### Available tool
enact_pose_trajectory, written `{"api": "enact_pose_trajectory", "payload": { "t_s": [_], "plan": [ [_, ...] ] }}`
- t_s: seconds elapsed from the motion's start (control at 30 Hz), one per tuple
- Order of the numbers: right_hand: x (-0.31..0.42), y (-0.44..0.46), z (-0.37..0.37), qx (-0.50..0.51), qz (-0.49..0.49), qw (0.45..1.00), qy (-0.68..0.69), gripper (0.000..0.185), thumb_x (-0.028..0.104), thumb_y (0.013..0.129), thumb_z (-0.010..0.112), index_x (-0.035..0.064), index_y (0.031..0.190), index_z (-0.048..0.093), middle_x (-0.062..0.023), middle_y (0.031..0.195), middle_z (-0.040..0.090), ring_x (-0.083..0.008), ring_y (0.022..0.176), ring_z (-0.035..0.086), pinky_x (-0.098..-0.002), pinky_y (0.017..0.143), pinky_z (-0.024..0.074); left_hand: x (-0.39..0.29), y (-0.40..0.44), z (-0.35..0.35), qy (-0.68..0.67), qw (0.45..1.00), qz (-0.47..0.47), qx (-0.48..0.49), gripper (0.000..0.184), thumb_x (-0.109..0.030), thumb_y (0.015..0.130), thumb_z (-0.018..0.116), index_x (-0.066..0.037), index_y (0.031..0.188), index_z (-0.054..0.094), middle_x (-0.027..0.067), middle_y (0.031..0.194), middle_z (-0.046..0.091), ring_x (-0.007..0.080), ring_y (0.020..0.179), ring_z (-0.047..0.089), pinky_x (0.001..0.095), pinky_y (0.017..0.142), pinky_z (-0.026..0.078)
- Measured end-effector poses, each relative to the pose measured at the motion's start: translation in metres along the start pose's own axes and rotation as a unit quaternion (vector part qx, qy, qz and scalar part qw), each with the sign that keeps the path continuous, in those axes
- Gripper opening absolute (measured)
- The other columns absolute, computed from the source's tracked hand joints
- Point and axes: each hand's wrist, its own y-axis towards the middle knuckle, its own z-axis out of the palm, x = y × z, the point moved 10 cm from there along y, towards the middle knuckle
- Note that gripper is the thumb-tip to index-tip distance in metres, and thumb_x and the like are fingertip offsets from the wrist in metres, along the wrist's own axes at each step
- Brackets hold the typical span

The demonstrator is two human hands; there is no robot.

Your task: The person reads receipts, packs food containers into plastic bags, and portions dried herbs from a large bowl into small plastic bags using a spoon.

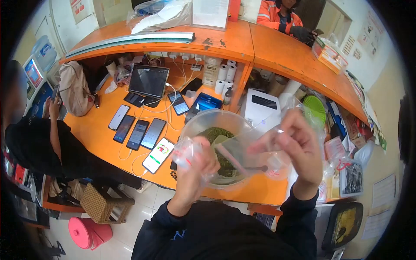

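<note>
A slim rectangular phone (pixel 158 155) with a lit white-and-green screen lies on the orange desk (pixel 97 125); rightward, the left hand (pixel 198 167) clutches a crumpled clear plastic bag (pixel 184 151) before a round translucent plastic tub (pixel 236 121) holding green leafy matter (pixel 213 133). The right hand's (pixel 302 147) fingers curl; blur hides whether they pinch clear plastic.

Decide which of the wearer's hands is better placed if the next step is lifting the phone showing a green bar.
Probably the left hand: in this view it is near the phone, while the right hand is across the tub. However, the left holds clear plastic, perhaps needing release first.
</note>
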Motion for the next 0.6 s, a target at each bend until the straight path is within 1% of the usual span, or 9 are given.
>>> {"api": "enact_pose_trajectory", "payload": {
  "t_s": [0.03, 0.13, 0.23, 0.3, 0.4, 0.43, 0.5, 0.53, 0.6],
  "plan": [
    [-0.008, -0.001, 0.005, 0.019, 0.028, 0.999, 0.017, 0.011, 0.011, 0.092, 0.048, 0.0044, 0.089, 0.04, -0.0178, 0.092, 0.065, -0.015, 0.085, 0.062, -0.0252, 0.074, 0.0462, -0.008, -0.006, -0.006, 0.2, 0.979, 0.034, -0.026, 0.038, -0.015, 0.081, 0.067, -0.005, 0.111, 0.046, -0.0035, 0.071, 0.041, 0.0055, 0.063, 0.042, 0.0219, 0.059, 0.04],
    [-0.016, -0.004, 0.02, 0.052, 0.058, 0.994, 0.076, 0.01, 0.011, 0.094, 0.046, 0.0033, 0.091, 0.041, -0.015, 0.092, 0.065, -0.0133, 0.088, 0.061, -0.0237, 0.076, 0.0462, -0.014, -0.006, 0.012, 0.183, 0.982, 0.038, -0.011, 0.035, -0.009, 0.077, 0.07, -0.001, 0.107, 0.053, -0.0016, 0.075, 0.05, 0.0047, 0.066, 0.048, 0.0194, 0.061, 0.041],
    [-0.013, -0.004, 0.021, 0.038, 0.042, 0.995, 0.08, 0.01, 0.011, 0.094, 0.046, 0.0025, 0.093, 0.041, -0.0136, 0.09, 0.065, -0.0133, 0.088, 0.061, -0.0236, 0.076, 0.0463, -0.017, -0.015, 0.018, 0.317, 0.946, 0.057, 0.036, 0.02, -0.008, 0.079, 0.069, 0.001, 0.095, 0.06, 0.0024, 0.079, 0.06, 0.0062, 0.069, 0.055, 0.0197, 0.063, 0.043],
    [-0.009, -0.004, 0.016, 0.01, 0.019, 0.997, 0.072, 0.011, 0.01, 0.093, 0.048, 0.0018, 0.094, 0.042, -0.0121, 0.09, 0.065, -0.0131, 0.087, 0.062, -0.0238, 0.076, 0.0463, -0.019, -0.019, 0.021, 0.349, 0.935, 0.049, 0.033, 0.013, -0.006, 0.079, 0.068, 0.001, 0.089, 0.062, 0.0041, 0.079, 0.063, 0.0064, 0.071, 0.057, 0.0198, 0.063, 0.044],
    [0.0, -0.008, -0.002, -0.091, -0.032, 0.977, -0.191, 0.014, 0.008, 0.089, 0.055, 0.0014, 0.096, 0.045, -0.011, 0.086, 0.064, -0.014, 0.082, 0.062, -0.0243, 0.076, 0.047, -0.021, -0.02, 0.024, 0.36, 0.932, 0.048, 0.006, 0.009, -0.006, 0.081, 0.067, 0.0, 0.085, 0.062, 0.0028, 0.075, 0.063, 0.0056, 0.068, 0.056, 0.0195, 0.061, 0.043],
    [0.003, -0.011, -0.006, -0.125, -0.049, 0.963, -0.236, 0.017, 0.009, 0.087, 0.058, 0.0018, 0.098, 0.047, -0.011, 0.088, 0.064, -0.016, 0.083, 0.062, -0.0263, 0.077, 0.047, -0.021, -0.019, 0.023, 0.357, 0.933, 0.048, -0.007, 0.009, -0.006, 0.081, 0.066, 0.0, 0.085, 0.062, 0.0018, 0.072, 0.062, 0.0051, 0.067, 0.055, 0.0194, 0.06, 0.043],
    [0.008, -0.018, -0.01, -0.19, -0.077, 0.924, -0.322, 0.025, 0.009, 0.082, 0.065, 0.0026, 0.101, 0.05, -0.011, 0.091, 0.062, -0.02, 0.086, 0.062, -0.0302, 0.08, 0.047, -0.02, -0.018, 0.019, 0.379, 0.924, 0.049, -0.02, 0.008, -0.006, 0.081, 0.066, -0.001, 0.082, 0.061, 0.001, 0.071, 0.061, 0.0042, 0.064, 0.052, 0.0192, 0.058, 0.041],
    [0.026, -0.025, -0.004, -0.242, -0.156, 0.865, -0.411, 0.029, 0.01, 0.079, 0.067, 0.0034, 0.102, 0.051, -0.0108, 0.093, 0.061, -0.0221, 0.088, 0.06, -0.0328, 0.082, 0.0461, -0.018, -0.017, 0.016, 0.389, 0.92, 0.05, -0.026, 0.007, -0.006, 0.081, 0.066, -0.001, 0.081, 0.061, 0.0006, 0.07, 0.06, 0.0038, 0.063, 0.051, 0.0191, 0.056, 0.04],
    [0.054, -0.047, 0.021, -0.325, -0.302, 0.696, -0.565, 0.036, 0.012, 0.073, 0.072, 0.0051, 0.103, 0.054, -0.0104, 0.096, 0.059, -0.0264, 0.093, 0.057, -0.0379, 0.086, 0.0443, -0.02, -0.017, 0.012, 0.403, 0.91, 0.085, -0.05, 0.012, -0.006, 0.079, 0.068, -0.003, 0.074, 0.058, -0.0003, 0.066, 0.057, 0.0031, 0.058, 0.047, 0.0196, 0.051, 0.036]
  ]
}}
